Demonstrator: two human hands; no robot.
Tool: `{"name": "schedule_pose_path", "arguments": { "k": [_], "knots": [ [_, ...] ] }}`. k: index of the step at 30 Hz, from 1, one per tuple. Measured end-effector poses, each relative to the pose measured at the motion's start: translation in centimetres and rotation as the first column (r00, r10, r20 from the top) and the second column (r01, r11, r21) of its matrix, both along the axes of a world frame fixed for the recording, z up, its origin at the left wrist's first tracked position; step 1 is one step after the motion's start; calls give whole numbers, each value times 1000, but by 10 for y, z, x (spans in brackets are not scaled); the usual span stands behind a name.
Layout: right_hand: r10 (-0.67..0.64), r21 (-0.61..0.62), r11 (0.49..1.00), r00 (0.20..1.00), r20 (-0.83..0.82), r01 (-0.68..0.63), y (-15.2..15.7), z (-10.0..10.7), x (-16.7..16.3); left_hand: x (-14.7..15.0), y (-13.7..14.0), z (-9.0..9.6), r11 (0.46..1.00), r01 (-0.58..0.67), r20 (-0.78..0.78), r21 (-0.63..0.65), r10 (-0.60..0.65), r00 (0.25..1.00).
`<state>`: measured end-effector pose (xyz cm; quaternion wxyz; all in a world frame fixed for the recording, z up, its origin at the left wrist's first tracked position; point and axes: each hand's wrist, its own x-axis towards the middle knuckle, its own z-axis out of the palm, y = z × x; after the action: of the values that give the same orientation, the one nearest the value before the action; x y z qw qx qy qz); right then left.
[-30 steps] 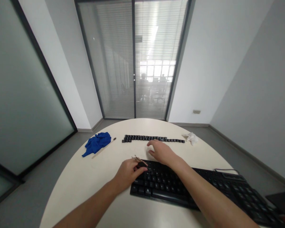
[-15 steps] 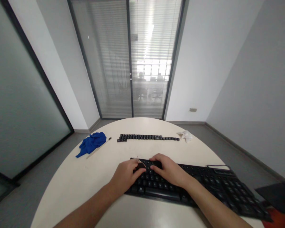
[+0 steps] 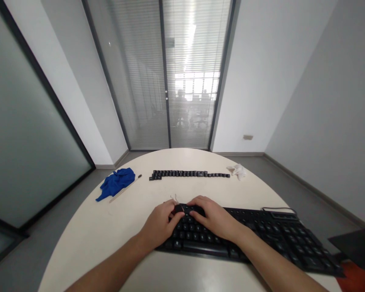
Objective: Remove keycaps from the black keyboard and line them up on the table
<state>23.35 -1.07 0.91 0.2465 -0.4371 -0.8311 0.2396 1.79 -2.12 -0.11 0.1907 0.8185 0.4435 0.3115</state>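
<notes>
A black keyboard lies slightly askew near the front of the table, with dark gaps among its upper left keys. My left hand is over its left end, thumb and fingers closed around a small dark tool with thin wire ends, which looks like a keycap puller. The fingers hide most of it. Close beside it, my right hand grips the upper part of the keyboard, thumb on the keys and fingers curled toward the back edge. Farther back, several loose black keycaps stand lined up in rows.
A blue cloth lies at the left of the round white table, alongside a thin brush. Crumpled white tissue sits at the back right. The keyboard's cable loops behind it. A dark chair part shows at the right.
Both hands stay at the keyboard's upper left. My left hand has shifted slightly, and the wire ends now stick up farther above its fingers. The view has tilted a little.
</notes>
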Motion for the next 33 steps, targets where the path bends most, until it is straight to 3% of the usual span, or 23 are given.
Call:
{"name": "schedule_pose_path", "arguments": {
  "k": [6,13,16,20,27,33],
  "knots": [
    [-22,9,1000,1000,-3,22,0,-2,-2,4,-6,4,984,146,-159,100,-129,979],
    [9,18,1000,1000,7,-9,-1,3,-1,2,-2,3,995,-78,56,-67,82,995],
    [50,44,998,999,-5,-49,-3,6,-2,3,1,1,977,-40,206,-210,84,975],
    [93,85,992,996,17,-94,-5,8,-4,4,5,-1,899,82,466,-430,144,873],
    [101,151,983,994,46,-107,-8,11,-6,0,6,-7,889,77,551,-451,209,808],
    [71,179,981,996,50,-79,-11,11,-8,0,2,-4,915,75,496,-397,145,856]
  ]
}}
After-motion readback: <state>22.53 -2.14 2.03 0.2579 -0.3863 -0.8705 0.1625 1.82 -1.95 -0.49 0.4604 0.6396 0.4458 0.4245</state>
